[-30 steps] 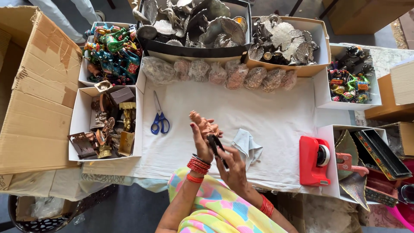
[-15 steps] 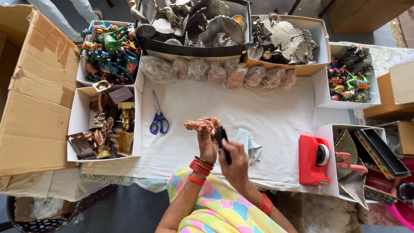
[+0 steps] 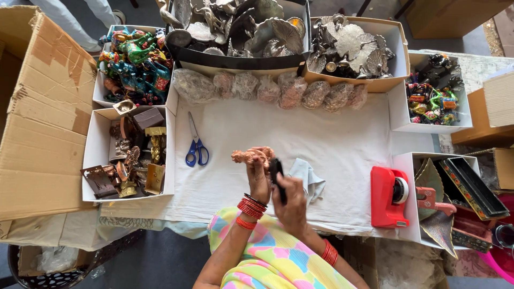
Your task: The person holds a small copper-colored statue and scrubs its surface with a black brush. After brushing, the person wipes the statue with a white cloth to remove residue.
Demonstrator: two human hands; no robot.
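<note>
Left hand [image 3: 258,179] is closed around a copper figurine [image 3: 250,156], held above the white cloth [image 3: 321,139]; its long axis runs 9 to 3 o'clock. Right hand [image 3: 292,206] grips a dark object [image 3: 277,175], possibly a brush, sitting at 4 o'clock from the figurine and nearly touching. Blue scissors [image 3: 196,147] lie at 9 o'clock.

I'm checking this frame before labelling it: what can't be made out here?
Head view:
- Copper figurine: its lower part is hidden by the left hand.
- Black object: mostly covered by the right hand; kind unclear.
- Wrapped bundles: contents blurred by plastic.
- Pink tub: cut off at the frame's corner.
</note>
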